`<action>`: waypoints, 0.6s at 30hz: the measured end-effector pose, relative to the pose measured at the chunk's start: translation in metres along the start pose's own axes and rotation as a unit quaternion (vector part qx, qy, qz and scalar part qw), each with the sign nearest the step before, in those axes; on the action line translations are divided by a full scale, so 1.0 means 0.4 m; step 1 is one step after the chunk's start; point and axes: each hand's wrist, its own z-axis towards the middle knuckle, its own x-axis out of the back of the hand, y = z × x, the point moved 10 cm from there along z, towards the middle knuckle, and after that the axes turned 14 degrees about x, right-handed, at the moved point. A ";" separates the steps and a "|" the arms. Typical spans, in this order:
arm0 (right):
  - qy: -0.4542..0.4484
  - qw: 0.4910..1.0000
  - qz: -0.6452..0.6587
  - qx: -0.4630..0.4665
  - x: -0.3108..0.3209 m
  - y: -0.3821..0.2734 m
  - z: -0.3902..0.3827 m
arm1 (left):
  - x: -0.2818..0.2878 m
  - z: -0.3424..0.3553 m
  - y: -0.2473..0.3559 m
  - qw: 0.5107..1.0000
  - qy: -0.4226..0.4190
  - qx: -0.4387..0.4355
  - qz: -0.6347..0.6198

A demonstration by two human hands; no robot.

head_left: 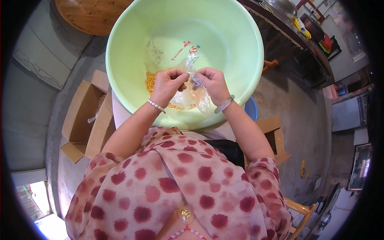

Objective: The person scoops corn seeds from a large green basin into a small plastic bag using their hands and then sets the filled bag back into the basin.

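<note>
Over a large pale green plastic basin (232, 44), both my hands work at a clear plastic bag (188, 98). My left hand (169, 85) pinches the bag's gathered neck between thumb and fingers. Close beside it, my right hand (213, 85) grips the same neck from the other side. The bag hangs below my fingers, and its loose top sticks up beyond them. Its contents are hard to make out. Yellow-orange kernels (150, 81) lie on the basin floor, partly hidden behind my left hand and the bag.
An open cardboard box (82, 114) stands on the floor at the left, another cardboard box (274, 138) at the right. By the basin's right side shows a blue container (251, 109). A round wooden tabletop (90, 14) is far left; a counter with pots (288, 24) is far right.
</note>
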 end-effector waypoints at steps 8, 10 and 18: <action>-0.018 0.996 -0.078 0.041 -0.004 -0.003 -0.007 | -0.015 0.004 0.010 0.999 0.016 -0.020 0.044; -0.002 0.997 -0.062 0.036 0.002 -0.020 -0.010 | -0.011 0.007 0.012 0.997 0.027 -0.028 0.063; -0.008 0.994 -0.104 0.043 0.023 -0.031 -0.017 | -0.015 0.015 0.015 0.992 0.043 -0.036 0.112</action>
